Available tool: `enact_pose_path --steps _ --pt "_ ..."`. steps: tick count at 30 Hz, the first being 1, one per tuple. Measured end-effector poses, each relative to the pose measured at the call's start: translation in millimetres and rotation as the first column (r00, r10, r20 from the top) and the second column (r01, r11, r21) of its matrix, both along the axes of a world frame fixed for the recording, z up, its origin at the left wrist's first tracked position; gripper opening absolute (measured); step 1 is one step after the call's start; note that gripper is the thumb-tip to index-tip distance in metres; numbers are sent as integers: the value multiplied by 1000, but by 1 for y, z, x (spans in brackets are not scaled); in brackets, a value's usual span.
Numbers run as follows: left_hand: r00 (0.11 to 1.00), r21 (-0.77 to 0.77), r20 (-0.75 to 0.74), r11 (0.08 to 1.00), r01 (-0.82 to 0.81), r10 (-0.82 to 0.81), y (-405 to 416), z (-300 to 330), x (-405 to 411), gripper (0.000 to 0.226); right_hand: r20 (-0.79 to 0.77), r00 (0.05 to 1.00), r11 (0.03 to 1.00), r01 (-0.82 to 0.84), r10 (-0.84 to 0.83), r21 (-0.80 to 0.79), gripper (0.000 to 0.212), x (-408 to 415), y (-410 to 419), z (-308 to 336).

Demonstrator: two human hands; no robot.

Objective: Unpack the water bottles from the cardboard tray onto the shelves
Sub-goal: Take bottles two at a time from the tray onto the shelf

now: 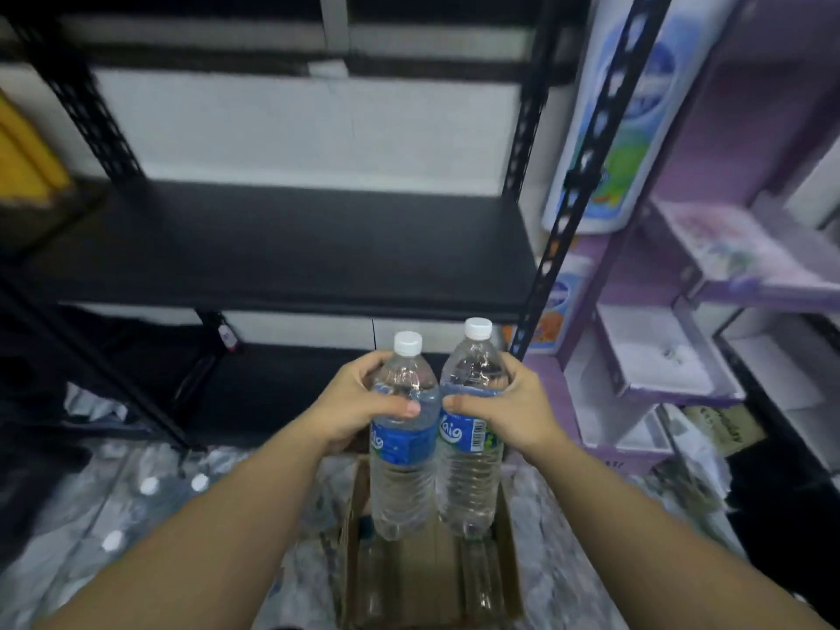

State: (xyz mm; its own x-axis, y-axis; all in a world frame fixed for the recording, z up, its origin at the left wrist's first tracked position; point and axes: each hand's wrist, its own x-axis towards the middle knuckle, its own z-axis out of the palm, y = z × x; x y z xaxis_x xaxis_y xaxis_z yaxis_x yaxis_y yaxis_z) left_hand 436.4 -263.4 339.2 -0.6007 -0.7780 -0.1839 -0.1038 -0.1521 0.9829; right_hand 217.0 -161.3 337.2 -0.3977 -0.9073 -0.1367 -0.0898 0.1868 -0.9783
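Two clear water bottles with white caps and blue labels hang upright side by side above the cardboard tray (509, 579). My left hand (359, 402) grips the left bottle (402, 475) around its shoulder. My right hand (509, 406) grips the right bottle (470, 484) the same way. The bottles touch each other. The tray lies below them on the floor with its brown bottom showing. In front of me stands a black metal shelf unit; its wide middle shelf (282, 247) is bare.
Shrink-wrapped packs of bottles (136, 502) lie on the floor at the left, around the tray. A purple display rack (709, 293) with boxed goods stands at the right, just past the black upright post (559, 229). Yellow packaging (22, 152) sits at the far left.
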Motion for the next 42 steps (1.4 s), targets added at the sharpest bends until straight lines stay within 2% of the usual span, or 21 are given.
enact_pose_path --steps 4,9,13,18,22,27,29,32,36,39,42 --pt "995 -54 -101 998 -25 20 0 123 -2 68 -59 998 995 13 -19 -98 53 0 -1 131" --pt "977 -108 -210 993 -46 23 2 269 -9 58 -129 991 983 -59 37 -175 56 -9 4 285" --pt "947 -130 -310 984 -125 79 5 373 -14 65 -221 974 961 -97 39 -259 51 -13 6 386" --pt "908 -261 -415 950 -171 49 9 481 -17 45 -337 941 923 -148 21 -356 56 -16 2 492" --pt "876 -347 -481 920 -183 -7 2 551 -17 38 -380 924 880 -156 -30 -449 58 -15 -4 559" --pt "833 -350 -542 931 -104 -111 -22 621 -16 64 -376 923 820 -149 -85 -552 52 -8 -16 628" --pt "820 -365 -549 929 -62 -161 -34 646 -15 65 -362 924 796 -126 -123 -593 48 -2 -22 652" --pt "825 -383 -538 922 -56 -173 -53 685 -13 79 -342 922 762 -90 -179 -641 46 5 -34 682" --pt "816 -434 -526 901 -14 -240 -78 738 -12 70 -310 920 705 -55 -239 -707 43 15 -56 725" --pt "822 -475 -492 880 22 -286 -100 768 -11 91 -293 916 681 -31 -274 -732 43 23 -81 755" --pt "823 -496 -499 868 -15 -271 -117 782 -13 100 -298 909 668 -30 -290 -743 50 25 -104 771"
